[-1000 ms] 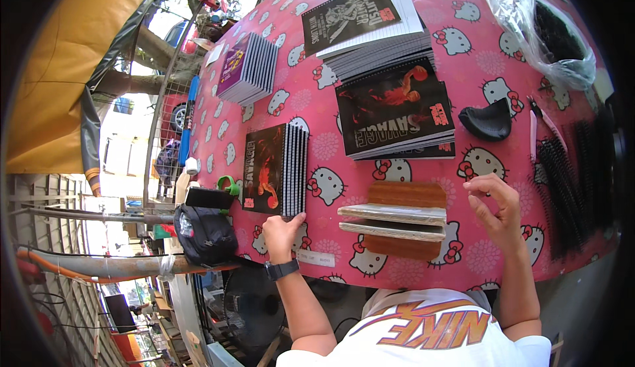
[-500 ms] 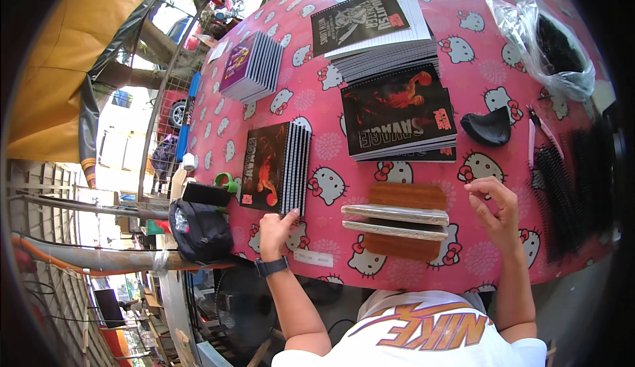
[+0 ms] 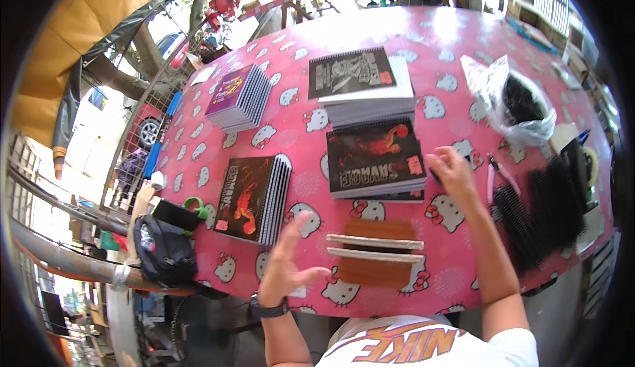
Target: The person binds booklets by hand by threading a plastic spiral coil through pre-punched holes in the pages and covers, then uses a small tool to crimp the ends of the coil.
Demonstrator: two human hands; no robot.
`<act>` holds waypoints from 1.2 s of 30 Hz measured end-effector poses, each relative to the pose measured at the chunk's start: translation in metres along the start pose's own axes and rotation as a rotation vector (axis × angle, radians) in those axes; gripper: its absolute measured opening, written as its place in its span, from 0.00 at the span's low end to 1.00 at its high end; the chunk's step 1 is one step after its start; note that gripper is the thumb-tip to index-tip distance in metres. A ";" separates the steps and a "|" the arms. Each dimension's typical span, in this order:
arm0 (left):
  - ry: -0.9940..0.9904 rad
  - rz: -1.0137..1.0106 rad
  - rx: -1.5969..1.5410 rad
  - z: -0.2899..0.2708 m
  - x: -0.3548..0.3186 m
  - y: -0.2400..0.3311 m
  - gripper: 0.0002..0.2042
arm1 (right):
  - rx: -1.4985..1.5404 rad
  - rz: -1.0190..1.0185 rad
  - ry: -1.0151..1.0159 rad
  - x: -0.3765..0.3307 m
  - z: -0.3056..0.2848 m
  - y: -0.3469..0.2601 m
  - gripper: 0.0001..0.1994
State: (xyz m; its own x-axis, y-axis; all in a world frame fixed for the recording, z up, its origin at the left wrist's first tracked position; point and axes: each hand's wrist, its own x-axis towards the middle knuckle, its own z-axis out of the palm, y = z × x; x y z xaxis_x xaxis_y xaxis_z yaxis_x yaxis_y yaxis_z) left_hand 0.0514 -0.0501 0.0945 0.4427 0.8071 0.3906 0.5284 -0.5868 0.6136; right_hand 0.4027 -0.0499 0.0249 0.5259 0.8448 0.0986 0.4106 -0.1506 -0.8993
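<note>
Black notebooks [image 3: 376, 159] lie lengthwise left-to-right beside my right grip [image 3: 452, 171], which mostly hides a dark object [image 3: 434, 176], grasped or not I cannot tell; my left grip [image 3: 284, 268] spreads empty.

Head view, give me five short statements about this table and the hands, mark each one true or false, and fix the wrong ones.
1. The tablecloth is pink with a cat-face print. True.
2. The left hand is clutching the purple-covered notebooks. False: the left hand has its grip open and empty, while the purple-covered notebooks stand farther off.
3. The right hand is beside the right edge of the central black-covered notebooks. True.
4. The dark wristwatch is on the right wrist. False: the dark wristwatch is on the left one.
5. The brown board lies nearer the person than the central black-covered notebooks. True.
</note>
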 end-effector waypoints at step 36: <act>0.081 0.194 -0.472 0.036 0.031 -0.001 0.10 | 0.188 -0.463 -0.268 -0.138 -0.049 -0.035 0.10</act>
State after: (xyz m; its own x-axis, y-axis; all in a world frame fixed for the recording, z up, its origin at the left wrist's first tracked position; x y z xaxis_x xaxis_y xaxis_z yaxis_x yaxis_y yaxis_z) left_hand 0.0905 -0.0265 0.0810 0.4328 0.6999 0.5681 0.0498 -0.6478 0.7602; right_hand 0.3522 -0.1861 0.0637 0.1049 0.9054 0.4114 0.4012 0.3400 -0.8506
